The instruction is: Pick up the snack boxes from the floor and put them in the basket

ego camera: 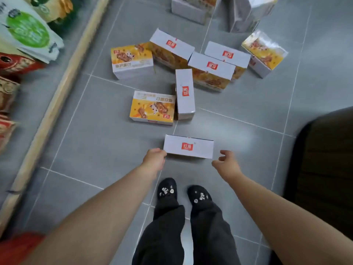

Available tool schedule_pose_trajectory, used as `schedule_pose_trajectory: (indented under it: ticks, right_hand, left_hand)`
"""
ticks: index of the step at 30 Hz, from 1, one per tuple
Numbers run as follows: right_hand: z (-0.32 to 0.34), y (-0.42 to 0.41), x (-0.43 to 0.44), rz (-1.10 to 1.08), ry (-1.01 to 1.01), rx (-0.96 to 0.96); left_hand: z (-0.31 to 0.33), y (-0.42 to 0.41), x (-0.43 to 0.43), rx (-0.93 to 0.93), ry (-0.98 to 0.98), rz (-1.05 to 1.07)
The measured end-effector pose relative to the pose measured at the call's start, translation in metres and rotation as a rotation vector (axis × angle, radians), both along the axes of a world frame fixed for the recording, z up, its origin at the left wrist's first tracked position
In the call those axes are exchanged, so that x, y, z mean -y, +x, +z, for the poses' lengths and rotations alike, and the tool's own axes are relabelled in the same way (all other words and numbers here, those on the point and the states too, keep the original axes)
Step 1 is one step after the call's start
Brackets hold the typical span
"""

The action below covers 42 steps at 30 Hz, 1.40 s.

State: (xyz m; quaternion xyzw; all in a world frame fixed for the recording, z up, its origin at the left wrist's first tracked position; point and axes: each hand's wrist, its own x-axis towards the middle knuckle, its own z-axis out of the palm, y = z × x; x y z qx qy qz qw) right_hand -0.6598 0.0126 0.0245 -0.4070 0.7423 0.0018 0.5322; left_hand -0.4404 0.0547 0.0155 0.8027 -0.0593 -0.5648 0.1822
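The nearest snack box lies on the grey floor tiles just ahead of my shoes, white side up with a red logo. My left hand touches its left end with bent fingers; whether they grip it is hidden. My right hand hovers just off the box's right end, fingers loosely curled and holding nothing. Farther off lie several more boxes, among them an orange-faced one, a white one beside it and a cluster behind. A dark blurred shape at the right edge may be the basket.
A shelf with a wooden edge runs along the left, holding snack bags. Stacked cartons and a wrapped pack stand at the back. My two black shoes stand on the tiles below the nearest box.
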Motion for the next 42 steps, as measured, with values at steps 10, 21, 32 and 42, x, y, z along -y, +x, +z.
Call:
schedule_pose_trajectory:
  ticks: [10, 21, 32, 42]
  right_hand:
    - [-0.174, -0.009, 0.015, -0.046, 0.147, -0.022]
    - [-0.113, 0.015, 0.054, -0.036, 0.099, 0.04]
    - [0.193, 0.109, 0.048, 0.391, -0.22, 0.129]
    - [0.354, 0.214, -0.075, 0.913, -0.362, 0.29]
  left_hand:
    - [-0.18, -0.006, 0.021, 0.149, 0.088, -0.054]
    - [-0.125, 0.008, 0.021, -0.011, -0.063, 0.087]
    - [0.185, 0.051, -0.069, 0.121, -0.227, 0.527]
    - [0.327, 0.051, -0.249, 0.345, -0.365, 1.146]
